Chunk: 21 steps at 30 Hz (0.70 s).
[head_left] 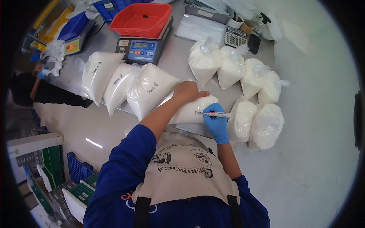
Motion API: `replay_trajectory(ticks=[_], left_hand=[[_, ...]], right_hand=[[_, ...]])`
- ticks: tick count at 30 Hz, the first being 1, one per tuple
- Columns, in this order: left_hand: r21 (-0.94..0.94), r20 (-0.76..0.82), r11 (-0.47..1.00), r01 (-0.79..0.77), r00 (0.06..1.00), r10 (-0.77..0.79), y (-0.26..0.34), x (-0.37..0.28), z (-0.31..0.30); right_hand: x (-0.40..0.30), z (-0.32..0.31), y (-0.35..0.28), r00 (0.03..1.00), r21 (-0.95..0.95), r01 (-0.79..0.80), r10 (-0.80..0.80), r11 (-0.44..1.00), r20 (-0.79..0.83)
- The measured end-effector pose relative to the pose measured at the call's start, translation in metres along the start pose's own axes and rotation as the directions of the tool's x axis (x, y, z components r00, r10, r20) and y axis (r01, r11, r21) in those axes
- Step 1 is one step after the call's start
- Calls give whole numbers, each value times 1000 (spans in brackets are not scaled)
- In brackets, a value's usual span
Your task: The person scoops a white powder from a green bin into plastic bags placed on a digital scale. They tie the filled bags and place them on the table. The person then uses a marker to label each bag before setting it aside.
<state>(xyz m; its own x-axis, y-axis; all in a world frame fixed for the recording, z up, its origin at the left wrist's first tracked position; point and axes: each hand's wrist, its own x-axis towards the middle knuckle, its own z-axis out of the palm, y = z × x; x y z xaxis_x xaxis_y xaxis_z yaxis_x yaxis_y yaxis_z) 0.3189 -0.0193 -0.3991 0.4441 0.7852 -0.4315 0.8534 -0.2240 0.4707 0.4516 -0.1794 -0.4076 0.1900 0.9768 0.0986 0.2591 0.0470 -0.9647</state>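
Note:
A clear plastic bag of white powder (188, 111) lies at the table's near edge in front of me. Bare, my left hand (188, 91) rests on its upper side and presses it. My right hand (216, 122), in a blue glove, grips a white permanent marker (219, 114) whose tip meets the bag beside some dark handwriting. Left of it lean three more filled bags, the nearest powder bag (151, 85) among them, each with handwriting. To the right stand several knotted bags (204, 61), and an upright filled bag (266, 126) sits close to my right hand.
Behind the bags stands a digital scale (142, 48) carrying a red tray (139, 21). A second scale (72, 47) holds a blue tray (73, 25). At the back right are a calculator (235, 37), a phone-like black object (253, 44) and a spray bottle (263, 24). Another person (42, 88) is at left.

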Motion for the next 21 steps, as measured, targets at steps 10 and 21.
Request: replay_trajectory(ticks=[10, 21], left_hand=[[-18, -18, 1000, -11, 1000, 11, 1, 0, 1], [-26, -15, 1000, 4, 1000, -4, 4, 0, 0]], right_hand=[[0, -4, 3, 999, 42, -27, 28, 999, -21], [-4, -16, 20, 997, 156, -46, 55, 987, -53]])
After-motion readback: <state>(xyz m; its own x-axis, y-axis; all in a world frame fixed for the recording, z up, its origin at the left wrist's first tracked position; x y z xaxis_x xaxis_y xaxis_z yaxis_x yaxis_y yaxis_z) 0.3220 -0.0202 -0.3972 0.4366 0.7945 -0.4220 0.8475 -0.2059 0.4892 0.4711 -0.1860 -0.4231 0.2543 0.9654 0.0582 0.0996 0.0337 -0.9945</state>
